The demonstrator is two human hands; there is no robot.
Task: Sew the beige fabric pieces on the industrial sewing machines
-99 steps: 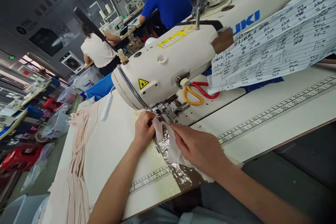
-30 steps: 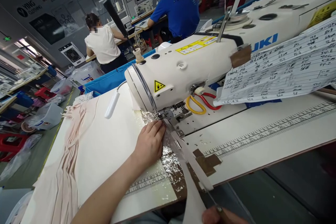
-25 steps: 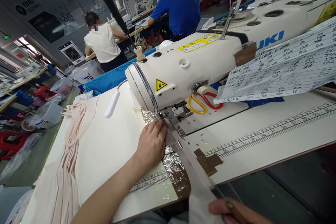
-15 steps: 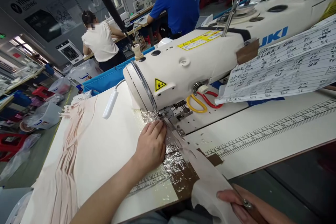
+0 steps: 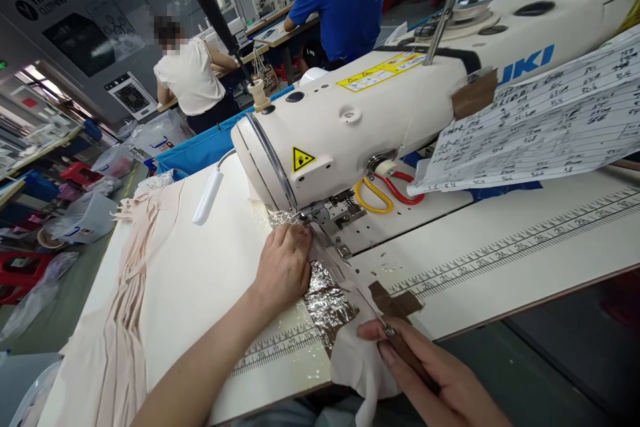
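Observation:
My left hand (image 5: 284, 263) lies by the needle area of a white sewing machine (image 5: 345, 127), its fingers bent and pressed together on the edge of a pale fabric piece (image 5: 363, 363). That fabric runs from under the machine's foot toward me and hangs over the table edge. My right hand (image 5: 425, 363) is closed round the wooden handle of an awl (image 5: 407, 353). The awl's thin metal shaft points up and left along the fabric, toward the machine's foot. Shiny clear tape (image 5: 327, 297) covers the table beneath the fabric.
Gathered pale pink fabric strips (image 5: 125, 300) lie along the table's left side. Scissors with yellow and red handles (image 5: 374, 195) rest behind the needle area. A handwritten sheet (image 5: 540, 120) overhangs the right. A white lamp (image 5: 207, 197) stands left; two people sit working beyond.
My right hand has moved up and left with the awl, bringing it closer to the machine. The fabric's near end has shifted left, and my left hand has drawn back slightly, fingers more bent.

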